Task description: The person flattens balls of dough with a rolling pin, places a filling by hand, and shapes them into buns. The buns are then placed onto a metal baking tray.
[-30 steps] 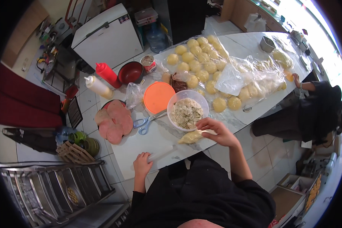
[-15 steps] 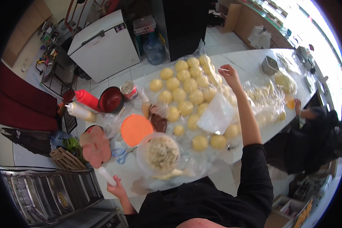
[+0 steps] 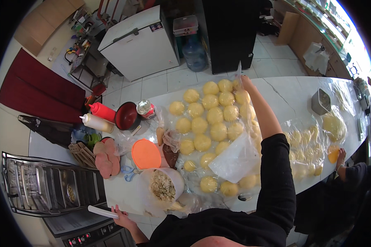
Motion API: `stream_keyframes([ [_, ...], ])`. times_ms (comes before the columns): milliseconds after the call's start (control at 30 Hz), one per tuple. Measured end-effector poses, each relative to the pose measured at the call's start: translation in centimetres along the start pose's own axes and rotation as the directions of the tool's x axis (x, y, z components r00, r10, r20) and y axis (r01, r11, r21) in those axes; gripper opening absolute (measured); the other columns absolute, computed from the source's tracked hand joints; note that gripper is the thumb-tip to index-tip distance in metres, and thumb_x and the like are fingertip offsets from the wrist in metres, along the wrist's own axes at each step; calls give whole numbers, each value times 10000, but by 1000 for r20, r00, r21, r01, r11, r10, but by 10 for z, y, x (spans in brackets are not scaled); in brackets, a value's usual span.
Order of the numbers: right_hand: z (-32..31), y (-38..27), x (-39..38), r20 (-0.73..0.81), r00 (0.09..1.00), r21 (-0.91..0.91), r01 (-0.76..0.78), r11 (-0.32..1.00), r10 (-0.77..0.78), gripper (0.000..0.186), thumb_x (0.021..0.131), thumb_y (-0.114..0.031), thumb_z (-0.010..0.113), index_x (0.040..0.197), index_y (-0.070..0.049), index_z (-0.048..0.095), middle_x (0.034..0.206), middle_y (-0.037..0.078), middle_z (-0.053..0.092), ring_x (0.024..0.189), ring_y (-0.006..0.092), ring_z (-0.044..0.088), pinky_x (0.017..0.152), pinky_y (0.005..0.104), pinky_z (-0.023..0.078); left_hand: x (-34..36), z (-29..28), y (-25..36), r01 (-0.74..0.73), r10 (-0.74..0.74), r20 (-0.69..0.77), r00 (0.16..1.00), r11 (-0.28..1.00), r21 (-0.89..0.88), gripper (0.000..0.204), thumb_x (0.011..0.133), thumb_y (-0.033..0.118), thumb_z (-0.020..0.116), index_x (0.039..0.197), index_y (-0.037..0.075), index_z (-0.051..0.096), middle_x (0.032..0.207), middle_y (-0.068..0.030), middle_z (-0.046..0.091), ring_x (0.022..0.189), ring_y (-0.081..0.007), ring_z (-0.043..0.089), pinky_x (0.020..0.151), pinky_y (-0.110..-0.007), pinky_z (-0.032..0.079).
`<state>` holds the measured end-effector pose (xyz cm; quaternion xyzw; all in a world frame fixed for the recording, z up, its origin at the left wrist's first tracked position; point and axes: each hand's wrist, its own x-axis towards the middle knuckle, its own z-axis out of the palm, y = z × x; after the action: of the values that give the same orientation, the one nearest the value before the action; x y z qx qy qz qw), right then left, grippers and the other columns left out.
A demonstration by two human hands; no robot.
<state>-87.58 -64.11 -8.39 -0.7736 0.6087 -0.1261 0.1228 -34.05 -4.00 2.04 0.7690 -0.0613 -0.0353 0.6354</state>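
Observation:
My left hand (image 3: 123, 219), low at the table's near left edge, grips one end of a smooth white rod (image 3: 102, 212), which looks like a slim rolling pin. Stretched to the far side, my right hand (image 3: 246, 83) pinches the edge of a clear plastic sheet (image 3: 240, 73). Rows of round yellow dough balls (image 3: 215, 115) lie under this plastic. A loose clear plastic piece (image 3: 235, 158) rests over some of them. Nearest my body stands a translucent tub (image 3: 175, 181) of pale shredded filling with dark strands, tilted a little.
On the left are an orange lid (image 3: 146, 154), blue scissors (image 3: 131, 173), pink round slices (image 3: 107, 158), a can (image 3: 146, 109), a dark red bowl (image 3: 127, 115) and squeeze bottles (image 3: 102, 112). A co-worker's hand (image 3: 341, 156) holds something orange by more plastic-covered dough at right.
My right hand has moved to the plastic's far edge and closed on it. The left hand has drawn lower with the white rod. The tub now leans, and the view has shifted.

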Motion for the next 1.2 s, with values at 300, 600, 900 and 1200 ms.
stream_keyframes([
  [300, -75, 9, -53, 239, 869, 884, -380, 274, 433, 394, 692, -63, 680, 1057, 9, 553, 977, 145, 599, 878, 267, 612, 711, 409, 551, 0, -24, -9, 38, -43, -54, 998, 994, -102, 250, 846, 271, 606, 975, 59, 574, 684, 19, 477, 491, -38, 360, 429, -191, 299],
  [600, -150, -2, -173, -279, 910, 778, 28, -627, -306, 474, 863, -248, 531, 1209, 55, 417, 1269, 215, 423, 1220, 326, 354, 1081, 457, 208, 67, -60, -31, 150, -170, -79, 982, 965, -217, 198, 842, 275, 610, 865, 81, 577, 638, 28, 487, 488, -40, 400, 442, -197, 346],
  [900, -100, -382, -356, -192, 913, 899, 311, 309, -360, 663, 646, -405, 701, 1136, -31, 456, 1123, 181, 482, 1039, 290, 481, 853, 380, 436, 227, -110, -66, 202, -161, 146, 976, 921, -334, 263, 821, 188, 636, 1004, 21, 548, 926, -118, 630, 467, -71, 441, 438, -212, 355],
  [1200, 131, -697, -394, 324, 663, 658, 354, 664, -675, 630, 657, -71, 680, 1237, -115, 437, 1266, 136, 437, 1147, 332, 434, 902, 452, 392, 327, -150, -68, 314, -239, 302, 923, 921, -232, 262, 845, 277, 608, 869, 32, 516, 637, -28, 494, 456, -89, 432, 421, -223, 346],
])
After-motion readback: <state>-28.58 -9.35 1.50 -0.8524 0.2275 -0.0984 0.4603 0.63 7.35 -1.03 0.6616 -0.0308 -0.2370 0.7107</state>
